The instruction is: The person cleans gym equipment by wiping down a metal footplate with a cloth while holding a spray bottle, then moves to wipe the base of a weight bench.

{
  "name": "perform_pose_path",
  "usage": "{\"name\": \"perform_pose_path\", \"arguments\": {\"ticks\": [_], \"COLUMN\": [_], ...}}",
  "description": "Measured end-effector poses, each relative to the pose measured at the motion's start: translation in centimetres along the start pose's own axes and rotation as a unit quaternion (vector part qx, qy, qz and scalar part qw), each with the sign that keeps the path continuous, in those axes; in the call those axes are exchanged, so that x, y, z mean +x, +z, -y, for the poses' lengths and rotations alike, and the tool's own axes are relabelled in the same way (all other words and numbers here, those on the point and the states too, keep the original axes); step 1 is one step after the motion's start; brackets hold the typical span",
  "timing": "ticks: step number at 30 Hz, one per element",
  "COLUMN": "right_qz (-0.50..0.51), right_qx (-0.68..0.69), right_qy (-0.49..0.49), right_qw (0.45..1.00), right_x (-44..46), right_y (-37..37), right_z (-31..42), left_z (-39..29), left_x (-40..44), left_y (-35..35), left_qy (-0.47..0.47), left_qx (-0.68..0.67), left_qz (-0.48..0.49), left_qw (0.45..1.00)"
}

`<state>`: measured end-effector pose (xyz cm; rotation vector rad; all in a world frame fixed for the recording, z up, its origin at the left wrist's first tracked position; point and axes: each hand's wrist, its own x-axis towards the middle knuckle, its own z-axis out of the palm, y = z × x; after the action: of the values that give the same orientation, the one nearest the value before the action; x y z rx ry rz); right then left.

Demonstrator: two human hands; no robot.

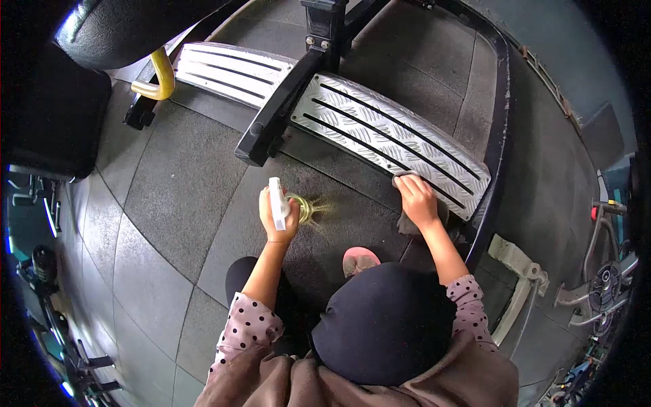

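In the head view, my left hand (279, 216) is wrapped round a spray bottle (277, 197) with a white trigger head and a see-through yellowish body. It is held above the dark floor, left of the footplate. My right hand (417, 198) presses a grey cloth (411, 222) at the near edge of a silver diamond-patterned footplate (400, 139). Part of the cloth hangs below the fingers. Black grip strips run along the plate, which is mounted on a black metal frame (281, 112).
A second silver footplate (230, 71) lies left of the central frame bar. Near it a yellow curved handle (161, 76) sticks out under black padding (51, 115). On the right stand a black frame tube (500, 115) and a pale metal bracket (519, 271). Dark tiles (169, 169) cover the floor.
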<state>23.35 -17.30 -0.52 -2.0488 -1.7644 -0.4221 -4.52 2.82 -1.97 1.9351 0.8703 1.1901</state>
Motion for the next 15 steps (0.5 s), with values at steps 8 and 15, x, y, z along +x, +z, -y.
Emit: {"name": "perform_pose_path", "arguments": {"ticks": [8, 15], "right_qz": [0.001, 0.013], "right_qx": [-0.017, -0.002], "right_qy": [0.010, -0.030], "right_qw": [1.000, 0.999], "right_x": [0.0, 0.3], "right_y": [-1.3, -1.3], "right_z": [-0.7, -1.0], "left_z": [1.3, 0.1], "left_x": [-0.6, 0.0], "left_y": [-0.2, 0.2], "left_qy": [-0.001, -0.014], "left_qx": [0.020, -0.017], "left_qz": [0.033, -0.011], "left_qw": [0.999, 1.000]}}
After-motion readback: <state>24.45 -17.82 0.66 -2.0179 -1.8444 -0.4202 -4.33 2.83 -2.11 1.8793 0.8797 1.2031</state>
